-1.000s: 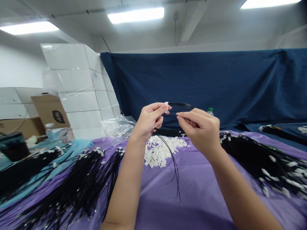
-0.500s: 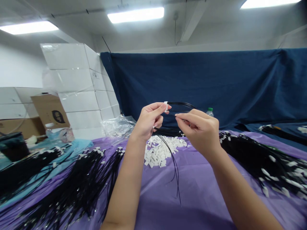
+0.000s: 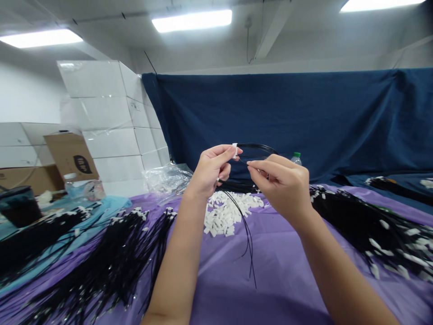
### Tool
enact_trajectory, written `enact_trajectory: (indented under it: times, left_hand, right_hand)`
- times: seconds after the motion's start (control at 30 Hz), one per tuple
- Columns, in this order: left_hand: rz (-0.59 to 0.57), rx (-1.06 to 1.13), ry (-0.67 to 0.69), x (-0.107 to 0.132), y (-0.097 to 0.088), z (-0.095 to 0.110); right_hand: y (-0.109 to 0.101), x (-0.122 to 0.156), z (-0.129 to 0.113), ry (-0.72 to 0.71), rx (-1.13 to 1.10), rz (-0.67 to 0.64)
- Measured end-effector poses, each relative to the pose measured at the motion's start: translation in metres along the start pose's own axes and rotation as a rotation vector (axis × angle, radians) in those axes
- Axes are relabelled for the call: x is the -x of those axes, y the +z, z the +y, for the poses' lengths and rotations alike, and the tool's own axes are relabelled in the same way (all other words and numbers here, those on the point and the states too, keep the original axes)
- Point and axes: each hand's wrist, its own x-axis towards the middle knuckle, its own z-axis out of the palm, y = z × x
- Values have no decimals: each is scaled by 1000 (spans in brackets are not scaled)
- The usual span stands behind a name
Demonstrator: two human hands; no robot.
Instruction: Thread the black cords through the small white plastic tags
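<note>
Between the thumb and fingers of my left hand (image 3: 214, 169) is a white plastic connector (image 3: 234, 150). Several thin black wires (image 3: 259, 146) run from it in an arc toward my right hand (image 3: 282, 185). That hand is closed in a pinch, thumb against forefinger, on a thin black wire just right of the connector. More wires (image 3: 248, 237) hang loose below my left hand, their ends over the table. Behind and below the hands lies a pile of small white connectors (image 3: 221, 216).
Bundles of black wires with white ends lie left (image 3: 111, 253) and right (image 3: 365, 225) on the purple cloth (image 3: 257, 289). White boxes (image 3: 108, 113), clear plastic wrap (image 3: 169, 178) and a dark cup (image 3: 20, 205) stand left. A green-capped bottle (image 3: 297, 158) stands behind my right hand.
Almost nothing differs. Both hands keep the same grip and place, and the hanging wire ends have shifted very slightly.
</note>
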Motion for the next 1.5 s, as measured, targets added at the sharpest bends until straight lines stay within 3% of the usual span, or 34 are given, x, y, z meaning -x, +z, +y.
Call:
enact_trajectory:
  times: [0.33,1.13,1.37,1.5]
  left_hand:
    - [-52,-2,27,1,2,-3]
    - [-51,-7,-5,3,3,-2]
    - [-26,-15,-4,0,1,-3]
    - [53,9,14,-4,-5,-3]
  right_hand:
    - [1,-2,-4,37,2,48]
    - [5,0,-10,67,-24,68]
    - [5,2,-5,88,-8,18]
    - [1,1,-1,146,19,30]
